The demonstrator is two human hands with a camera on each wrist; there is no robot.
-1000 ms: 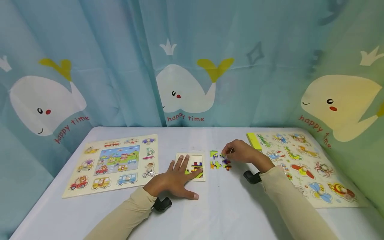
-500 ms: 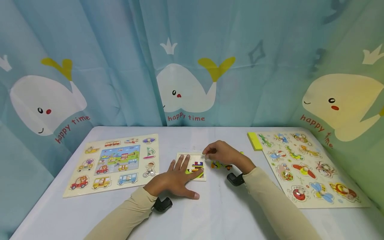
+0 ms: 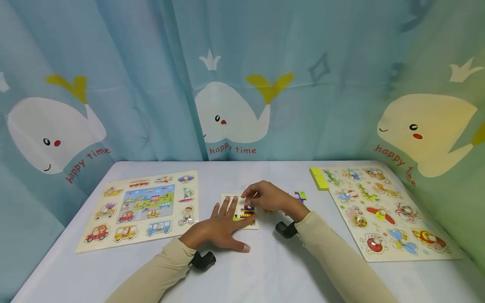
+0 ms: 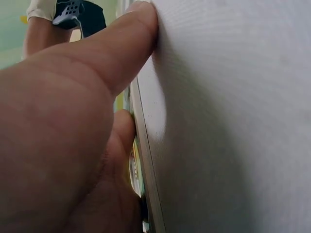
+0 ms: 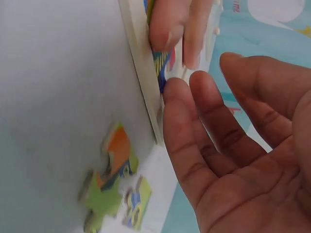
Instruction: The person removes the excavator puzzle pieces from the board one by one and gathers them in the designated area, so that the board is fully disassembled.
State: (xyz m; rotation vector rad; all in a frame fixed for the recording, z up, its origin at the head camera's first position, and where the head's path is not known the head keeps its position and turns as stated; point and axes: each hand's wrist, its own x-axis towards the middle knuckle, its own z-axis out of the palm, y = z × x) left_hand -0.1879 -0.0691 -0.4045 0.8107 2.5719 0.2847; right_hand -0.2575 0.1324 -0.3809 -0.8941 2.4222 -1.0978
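My left hand [image 3: 223, 229] lies flat with spread fingers over a small wooden puzzle frame [image 3: 255, 227]; its thumb rests on the table beside it. Several joined, coloured pieces [image 3: 247, 211] show inside the frame. My right hand [image 3: 265, 195] is bent over the frame's upper right, thumb and forefinger brought together in a pinch; the puzzle piece there is hidden by the fingers. In the right wrist view, the frame's pale edge [image 5: 141, 73] runs beside the fingertips. Loose jigsaw pieces lie to the right, among them an orange one [image 5: 119, 148] and a green-purple one [image 3: 300, 196].
A vehicle knob puzzle board [image 3: 113, 244] lies at the left. At the right is an insect knob puzzle board [image 3: 390, 257], with a yellow block [image 3: 319, 179] at its upper left corner. A blue whale-print curtain [image 3: 151, 105] surrounds the table.
My right hand has moved left from the loose pieces to the frame, carrying a puzzle piece in a pinch. My left hand stays flat on the frame.
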